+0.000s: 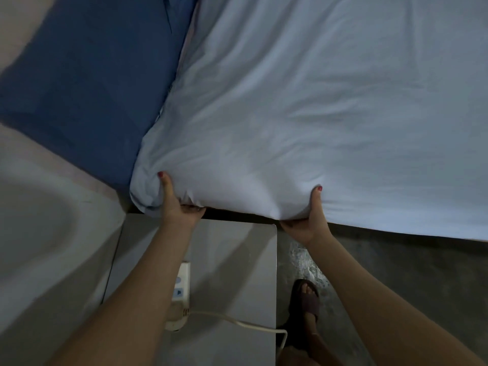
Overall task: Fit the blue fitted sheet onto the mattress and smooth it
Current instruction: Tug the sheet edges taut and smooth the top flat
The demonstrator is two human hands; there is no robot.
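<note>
The fingers of both hands are tucked under the corner of the pale blue sheet (303, 114); only the thumbs show on top, so how the left hand (177, 204) and right hand (307, 220) hold beneath cannot be told. The mattress itself is wholly covered. The sheet runs off the top and right edges. The dark blue cloth (87, 88) is cut by the left edge. The power strip (178, 297) is partly hidden behind the left forearm, its markings too blurred to read
</note>
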